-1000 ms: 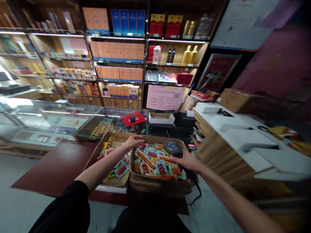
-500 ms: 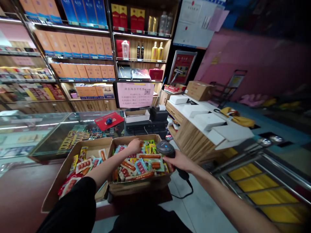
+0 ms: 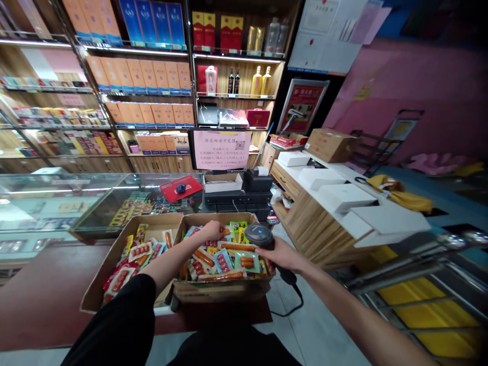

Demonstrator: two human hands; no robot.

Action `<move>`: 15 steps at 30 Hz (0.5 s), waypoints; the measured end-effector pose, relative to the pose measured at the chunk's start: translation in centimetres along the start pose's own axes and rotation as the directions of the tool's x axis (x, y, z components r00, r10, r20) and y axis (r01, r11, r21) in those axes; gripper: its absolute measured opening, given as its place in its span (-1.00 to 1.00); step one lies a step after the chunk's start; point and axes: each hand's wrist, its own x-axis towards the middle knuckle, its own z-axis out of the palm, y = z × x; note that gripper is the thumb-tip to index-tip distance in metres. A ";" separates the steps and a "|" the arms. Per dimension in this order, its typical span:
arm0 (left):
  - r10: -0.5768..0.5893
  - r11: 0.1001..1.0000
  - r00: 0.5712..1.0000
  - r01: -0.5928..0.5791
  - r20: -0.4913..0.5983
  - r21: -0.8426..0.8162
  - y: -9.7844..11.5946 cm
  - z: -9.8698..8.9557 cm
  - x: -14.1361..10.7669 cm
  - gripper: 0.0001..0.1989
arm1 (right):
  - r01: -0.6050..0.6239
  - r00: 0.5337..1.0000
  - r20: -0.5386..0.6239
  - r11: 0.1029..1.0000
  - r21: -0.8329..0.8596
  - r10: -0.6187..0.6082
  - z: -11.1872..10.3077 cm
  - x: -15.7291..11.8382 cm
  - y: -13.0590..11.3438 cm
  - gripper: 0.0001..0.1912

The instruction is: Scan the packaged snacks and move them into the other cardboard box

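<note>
Over the back of the right cardboard box (image 3: 224,294), my left hand (image 3: 212,231) has its fingers closed on a small sausage packet (image 3: 225,232), partly hidden by the fingers. Several packaged sausages fill this box, among them a long one (image 3: 223,276) and a clear pack of short ones (image 3: 246,261). My right hand (image 3: 284,254) grips a black barcode scanner (image 3: 260,236) above the box's right side, its head pointing left over the packets. A left cardboard box (image 3: 93,284) beside it holds fewer sausage packs, such as a white-edged one (image 3: 121,280).
A glass display counter (image 3: 95,203) stands behind the boxes, with a red card (image 3: 183,189) on top. Beyond are a cash drawer with a receipt printer (image 3: 257,180) and a pink sign (image 3: 221,149). A white-topped cabinet (image 3: 316,223) and metal railing (image 3: 404,264) are at right.
The head view has turned slightly left, so the scene sits further right. My left hand stays in the right box, more of its packet showing; the scanner remains in my right hand.
</note>
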 end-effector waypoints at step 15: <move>-0.022 0.988 0.982 0.050 -0.186 0.145 2.1 1.1 2.4 -0.74 | 0.051 0.998 0.047 0.999 0.006 -0.051 -0.2 -0.1 0.1 -0.68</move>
